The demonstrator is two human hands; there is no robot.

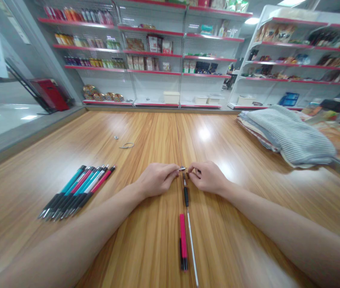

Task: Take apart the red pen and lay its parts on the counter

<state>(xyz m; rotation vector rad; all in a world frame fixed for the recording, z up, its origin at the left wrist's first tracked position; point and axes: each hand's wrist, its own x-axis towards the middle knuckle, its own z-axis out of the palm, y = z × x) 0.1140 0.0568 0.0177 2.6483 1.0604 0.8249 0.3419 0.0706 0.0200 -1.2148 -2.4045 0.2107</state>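
My left hand [159, 178] pinches a small silver metal piece [182, 169] between thumb and fingertips. Close by on the right, my right hand [207, 176] has its fingers curled and tips together; whatever may be in them is too small to make out. Below the hands, parts of a pen lie in a line on the wooden table [146, 132]. A black grip section [186, 196] leads down to a thin white refill [193, 252]. Beside the refill is a pink pen barrel [183, 232] with a black part along its lower left side.
Several teal, pink and white pens [76, 192] lie side by side on the left. Farther back are a thin looped tie [127, 145] and a tiny silver bit [116, 137]. Folded cloths [289, 134] sit at the right edge. Stocked shelves [152, 54] stand behind the table.
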